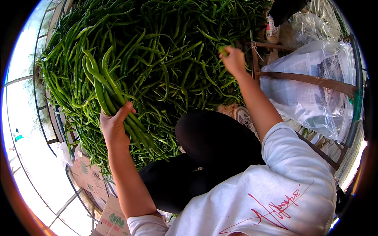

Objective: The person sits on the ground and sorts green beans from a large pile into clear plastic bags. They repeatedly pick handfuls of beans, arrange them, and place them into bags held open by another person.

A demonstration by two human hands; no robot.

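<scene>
A bunch of long green chili peppers (103,84) is gripped in my left hand (116,124), thumb across it. The peppers stick out both above and below the fist. Farther off to the right, my right hand (233,61) is closed and slightly blurred, with a bit of a green chili pepper (223,50) showing at its fingertips. Under and beyond both hands spreads a large heap of long green chili peppers (169,51), thin and curved, lying in all directions.
At the right, a clear plastic bag (311,90) lines a frame with a wooden bar (307,78). Printed cardboard boxes (88,173) stand at the lower left beside metal rails. Another person's shoe (271,29) shows at the top right. My bent knees border the heap.
</scene>
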